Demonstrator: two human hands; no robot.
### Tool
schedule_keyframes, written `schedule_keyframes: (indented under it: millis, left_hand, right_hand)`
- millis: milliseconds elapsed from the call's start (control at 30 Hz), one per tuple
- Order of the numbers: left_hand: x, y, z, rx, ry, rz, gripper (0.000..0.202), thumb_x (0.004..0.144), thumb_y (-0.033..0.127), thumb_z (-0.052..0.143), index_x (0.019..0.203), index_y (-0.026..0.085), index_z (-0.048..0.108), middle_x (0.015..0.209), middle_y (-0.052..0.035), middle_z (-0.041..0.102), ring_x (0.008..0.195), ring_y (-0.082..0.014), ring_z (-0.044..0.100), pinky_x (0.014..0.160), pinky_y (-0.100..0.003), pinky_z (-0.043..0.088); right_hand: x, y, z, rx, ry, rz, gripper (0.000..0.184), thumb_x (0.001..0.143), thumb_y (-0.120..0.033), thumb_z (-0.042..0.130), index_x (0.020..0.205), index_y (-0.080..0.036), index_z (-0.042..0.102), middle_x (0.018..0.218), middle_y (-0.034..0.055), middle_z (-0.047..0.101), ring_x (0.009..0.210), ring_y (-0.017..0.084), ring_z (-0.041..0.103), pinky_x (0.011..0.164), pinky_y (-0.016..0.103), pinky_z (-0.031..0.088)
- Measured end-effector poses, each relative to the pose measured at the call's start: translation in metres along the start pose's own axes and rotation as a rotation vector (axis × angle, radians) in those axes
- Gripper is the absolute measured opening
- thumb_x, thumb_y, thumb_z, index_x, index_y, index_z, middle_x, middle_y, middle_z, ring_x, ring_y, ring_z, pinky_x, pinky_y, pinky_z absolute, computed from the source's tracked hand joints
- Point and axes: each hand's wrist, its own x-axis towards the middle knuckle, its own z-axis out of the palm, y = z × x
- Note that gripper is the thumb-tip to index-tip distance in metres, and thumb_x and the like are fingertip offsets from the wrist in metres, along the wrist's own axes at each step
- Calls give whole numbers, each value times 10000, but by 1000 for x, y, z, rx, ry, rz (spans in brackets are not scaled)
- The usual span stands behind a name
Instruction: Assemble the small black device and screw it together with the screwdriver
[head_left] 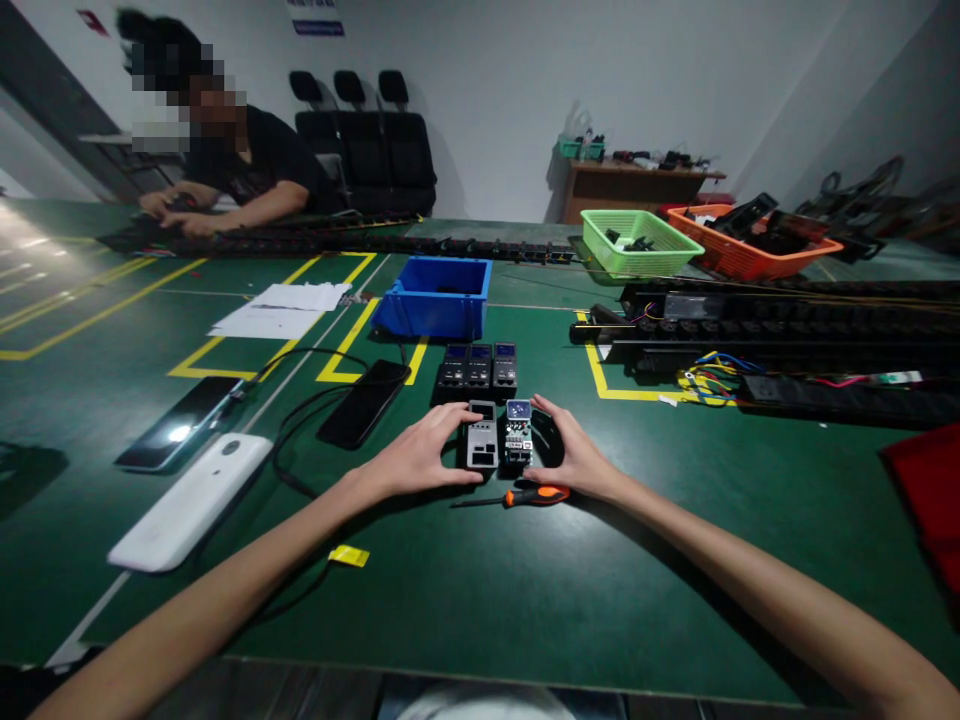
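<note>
My left hand grips a small grey housing part with rectangular openings, fingers at its far end and thumb at its near end. Beside it, a small electronic module with its circuit board and display exposed is held between the thumb and fingers of my right hand. The two pieces are side by side, close to the green table. Just on the near side lies a screwdriver with an orange and black handle, its shaft pointing left. Several closed black modules with displays stand in a row beyond my hands.
A blue bin stands behind the modules. Left are a black phone, another phone, a white power bank and cables. Long black rails with loose wires lie right, before green and orange baskets. A person works far left.
</note>
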Motion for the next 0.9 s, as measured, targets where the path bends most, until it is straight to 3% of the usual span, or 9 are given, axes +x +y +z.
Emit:
schedule_keyframes:
  millis: [200,367,500,667,900]
  left_hand:
    - [2,1,-4,40,-42,18,775,718,576,664,1355,238,381,1334,-128,479,1245,-306,470,1032,-491,419]
    - [8,18,-10,204,73,43,777,690,615,658,1309,198,441,1358,-160,423,1250,-342,432,1028,-522,402]
    - [25,37,-10,271,126,173,691,716,574,652,1273,200,486,1399,-160,403,1317,-354,356,1082,-537,327]
    - [45,41,2,151,5,243,809,712,575,665,1376,215,373,1398,-150,450,1305,-323,411,1082,-507,334]
    - [47,32,7,10,26,205,736,678,492,725,1280,206,412,1270,-119,533,1181,-292,506,1008,-457,405]
  right_hand:
    - [1,4,1,-40,-34,26,957,676,-308,757,1479,-232,242,1417,116,475,1276,295,459,1056,472,357]
    - [3,6,1,-57,-42,22,994,659,-327,771,1483,-228,224,1416,116,476,1262,297,466,1046,468,357]
    - [7,8,3,-104,-59,24,1065,614,-377,799,1489,-227,211,1391,118,490,1231,315,472,1020,485,364]
    - [11,8,6,-148,-57,-11,1091,599,-345,794,1498,-231,187,1391,110,478,1211,309,471,1004,470,373]
    - [9,6,6,-163,-70,-23,1108,599,-415,800,1501,-234,184,1375,115,484,1212,314,456,996,470,371]
